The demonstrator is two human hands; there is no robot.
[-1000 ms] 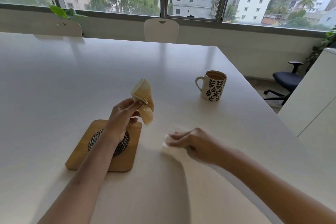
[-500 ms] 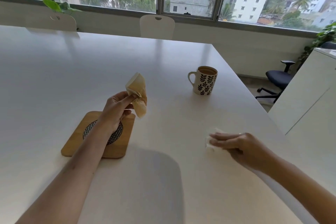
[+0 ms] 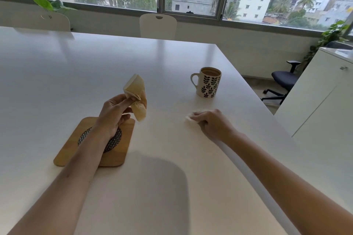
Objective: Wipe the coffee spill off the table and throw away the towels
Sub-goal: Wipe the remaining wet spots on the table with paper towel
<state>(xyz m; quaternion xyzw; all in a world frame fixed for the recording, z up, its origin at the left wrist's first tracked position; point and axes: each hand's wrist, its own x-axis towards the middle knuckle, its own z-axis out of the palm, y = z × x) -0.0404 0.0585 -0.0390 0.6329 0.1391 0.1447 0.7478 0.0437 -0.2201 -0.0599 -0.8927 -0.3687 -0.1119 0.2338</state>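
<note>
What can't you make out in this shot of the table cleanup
Head view only:
- White towel: mostly covered by the right hand, so its size is unclear.
- Wooden trivet: middle hidden behind the left hand and forearm.
- Any trash bin: none in frame.
- Leftover spill on the table: too faint to judge.

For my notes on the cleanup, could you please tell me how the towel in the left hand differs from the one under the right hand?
The towel in the left hand is stained tan-brown; the towel under the right hand looks white. The left hand holds its towel pinched in the air above the table; the right hand presses its towel flat on the table. The stained towel shows almost fully; the white one is mostly hidden. Both are crumpled.
</note>
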